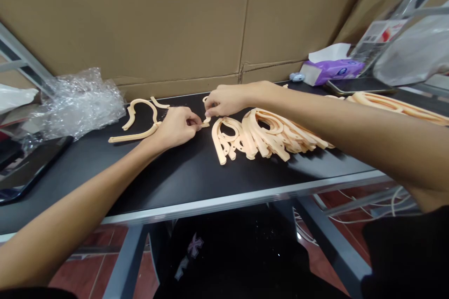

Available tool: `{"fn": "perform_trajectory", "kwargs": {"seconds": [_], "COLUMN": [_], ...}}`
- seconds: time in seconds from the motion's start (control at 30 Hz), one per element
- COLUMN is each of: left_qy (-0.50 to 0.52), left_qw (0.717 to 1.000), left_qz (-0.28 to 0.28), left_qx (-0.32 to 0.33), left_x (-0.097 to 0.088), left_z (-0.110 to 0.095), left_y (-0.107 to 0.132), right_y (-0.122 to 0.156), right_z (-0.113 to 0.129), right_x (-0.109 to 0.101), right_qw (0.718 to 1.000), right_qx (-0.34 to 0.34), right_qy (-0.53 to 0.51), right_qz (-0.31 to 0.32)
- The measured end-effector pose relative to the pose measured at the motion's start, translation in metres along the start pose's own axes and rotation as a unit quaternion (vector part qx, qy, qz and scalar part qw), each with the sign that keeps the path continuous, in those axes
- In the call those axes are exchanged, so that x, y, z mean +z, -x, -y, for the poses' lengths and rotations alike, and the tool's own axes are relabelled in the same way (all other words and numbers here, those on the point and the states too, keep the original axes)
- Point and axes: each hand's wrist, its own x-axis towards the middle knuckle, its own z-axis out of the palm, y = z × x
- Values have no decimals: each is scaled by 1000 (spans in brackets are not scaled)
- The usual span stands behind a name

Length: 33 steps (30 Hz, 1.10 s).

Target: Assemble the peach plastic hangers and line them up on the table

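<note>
My left hand (178, 126) is closed in a pinch over the black table, its fingertips on the end of a small cream plastic piece (206, 123), which looks like part of a folding hanger. From the other side my right hand (226, 100) pinches that piece too; most of it is hidden by the fingers. Loose curved hanger parts (142, 102) lie left of my left hand, and one long arm (128, 138) passes behind my wrist. Below my right forearm rests an overlapping row of cream folding hangers (252, 135).
Crumpled clear plastic wrap (82, 100) and a dark phone-like slab (35, 163) lie at the left. Cardboard (168, 23) walls the back. A purple tissue pack (335, 70), a dark flat device (359, 86) and more cream parts (396, 107) are at the right.
</note>
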Motion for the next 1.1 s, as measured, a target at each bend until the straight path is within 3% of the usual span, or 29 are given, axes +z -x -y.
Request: {"fn": "perform_trajectory", "kwargs": {"seconds": [1.1], "left_qy": [-21], "left_qw": [999], "left_qz": [8], "left_qx": [42], "left_x": [1], "left_z": [7], "left_y": [-1], "right_y": [-1], "right_z": [-1], "right_x": [-3], "right_qw": [999], "right_qx": [-43], "right_qy": [29], "right_qz": [0]}}
